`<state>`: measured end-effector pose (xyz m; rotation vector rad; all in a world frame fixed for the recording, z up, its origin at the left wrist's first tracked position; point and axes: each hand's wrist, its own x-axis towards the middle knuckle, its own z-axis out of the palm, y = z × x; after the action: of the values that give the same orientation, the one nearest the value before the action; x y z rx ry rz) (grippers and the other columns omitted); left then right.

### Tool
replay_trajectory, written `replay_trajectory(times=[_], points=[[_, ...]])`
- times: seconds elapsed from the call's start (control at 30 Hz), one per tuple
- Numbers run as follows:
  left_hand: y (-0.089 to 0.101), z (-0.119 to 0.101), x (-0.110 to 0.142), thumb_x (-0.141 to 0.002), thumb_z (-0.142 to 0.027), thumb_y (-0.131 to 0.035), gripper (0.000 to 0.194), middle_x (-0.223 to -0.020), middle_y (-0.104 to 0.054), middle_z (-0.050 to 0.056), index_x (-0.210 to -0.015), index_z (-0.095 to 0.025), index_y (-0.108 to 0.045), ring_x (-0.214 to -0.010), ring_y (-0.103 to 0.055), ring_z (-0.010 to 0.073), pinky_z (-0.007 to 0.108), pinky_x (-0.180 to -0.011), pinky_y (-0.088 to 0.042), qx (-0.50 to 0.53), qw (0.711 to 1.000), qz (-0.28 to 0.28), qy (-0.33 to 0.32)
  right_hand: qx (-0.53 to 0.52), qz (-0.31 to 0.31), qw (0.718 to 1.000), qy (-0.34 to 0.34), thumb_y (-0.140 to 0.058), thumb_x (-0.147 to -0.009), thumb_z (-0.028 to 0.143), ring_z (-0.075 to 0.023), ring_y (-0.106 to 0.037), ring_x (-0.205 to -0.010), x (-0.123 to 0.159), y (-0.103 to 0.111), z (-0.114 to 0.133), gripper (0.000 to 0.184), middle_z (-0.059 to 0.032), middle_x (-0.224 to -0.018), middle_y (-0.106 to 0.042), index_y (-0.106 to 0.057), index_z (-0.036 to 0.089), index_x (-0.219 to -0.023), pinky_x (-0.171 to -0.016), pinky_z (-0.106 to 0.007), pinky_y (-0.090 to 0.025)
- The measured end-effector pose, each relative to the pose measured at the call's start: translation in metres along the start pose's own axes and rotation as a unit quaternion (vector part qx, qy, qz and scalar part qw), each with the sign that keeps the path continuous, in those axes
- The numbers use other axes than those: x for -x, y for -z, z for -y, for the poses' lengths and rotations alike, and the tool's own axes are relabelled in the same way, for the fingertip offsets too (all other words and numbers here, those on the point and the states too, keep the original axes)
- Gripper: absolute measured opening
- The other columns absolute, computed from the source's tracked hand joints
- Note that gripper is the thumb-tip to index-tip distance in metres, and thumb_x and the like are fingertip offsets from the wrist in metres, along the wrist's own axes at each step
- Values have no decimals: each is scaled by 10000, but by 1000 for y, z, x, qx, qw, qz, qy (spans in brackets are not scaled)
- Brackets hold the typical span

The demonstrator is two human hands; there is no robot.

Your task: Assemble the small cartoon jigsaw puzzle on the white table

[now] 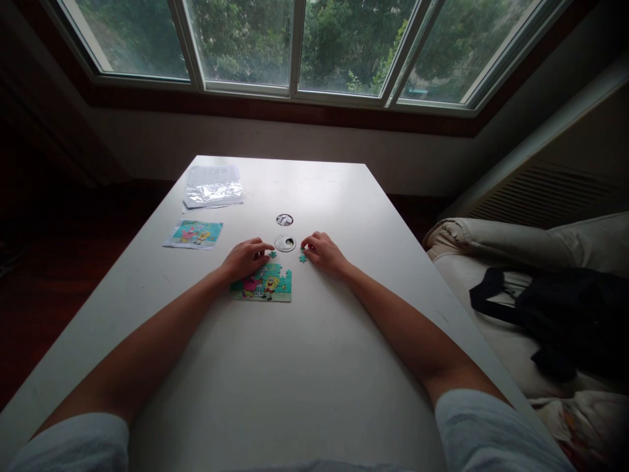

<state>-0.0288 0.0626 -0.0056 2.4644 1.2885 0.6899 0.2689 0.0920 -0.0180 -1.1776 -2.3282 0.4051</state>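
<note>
A partly joined jigsaw puzzle [265, 285] lies flat on the white table, with cartoon figures on teal and a gap along its upper right edge. My left hand [247, 257] rests over its upper left corner, thumb and index finger closed at a small teal puzzle piece [272, 254]. To the right of the puzzle is my right hand [322, 251], its fingertips pinched together on a bit of teal piece that they mostly cover. Just under those fingertips lies another loose teal piece [303, 259].
Two round inserts, a nearer one [285, 243] and a farther one [284, 220], sit in the tabletop beyond the puzzle. At the left lie a picture sheet [196, 234] and a clear plastic packet with papers [214, 186]. A sofa with dark cloth [565, 314] stands at the right.
</note>
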Motion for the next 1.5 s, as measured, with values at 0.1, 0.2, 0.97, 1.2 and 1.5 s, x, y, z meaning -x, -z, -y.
replay_trajectory(times=[0.1, 0.2, 0.97, 1.2, 1.5], points=[[-2, -3, 0, -918, -366, -568, 274, -847, -635, 8, -1110, -284, -746, -664, -568, 138, 275, -647, -425, -14, 1000, -2, 3, -1, -6, 1000, -2, -623, -901, 203, -224, -512, -931, 0, -2, -1, 144, -56, -924, -587, -690, 227, -1025, -864, -356, -426], [-3, -5, -1, -914, -364, -571, 237, -852, -638, 15, -1028, -264, -753, -666, -569, 139, 279, -642, -419, -8, 1000, -9, 10, -2, -6, 1000, -7, -630, -897, 205, -223, -513, -928, -1, -3, -1, 146, -55, -919, -589, -694, 228, -1027, -862, -354, -425], [9, -10, -2, -906, -294, -561, 199, -1020, -592, 47, -1022, -238, -713, -804, -599, 165, 298, -775, -493, 42, 996, 71, 16, -16, -17, 1000, -14, -649, -889, 204, -214, -509, -905, 0, -2, 3, 139, -45, -884, -584, -699, 224, -1017, -828, -337, -421], [12, -14, -2, -850, -267, -593, 174, -1034, -581, 55, -981, -219, -697, -858, -596, 184, 309, -791, -500, 29, 996, 84, 12, -18, -19, 1000, -8, -653, -887, 207, -214, -510, -904, 0, -3, 1, 137, -44, -883, -584, -698, 227, -1015, -840, -339, -424], [10, -18, -1, -786, -252, -629, 109, -874, -607, 15, -886, -212, -615, -751, -558, 166, 280, -679, -455, 61, 995, 69, 34, -17, -23, 1000, -7, -655, -885, 215, -217, -517, -905, 0, -3, 1, 135, -46, -889, -592, -698, 231, -1012, -842, -345, -429]])
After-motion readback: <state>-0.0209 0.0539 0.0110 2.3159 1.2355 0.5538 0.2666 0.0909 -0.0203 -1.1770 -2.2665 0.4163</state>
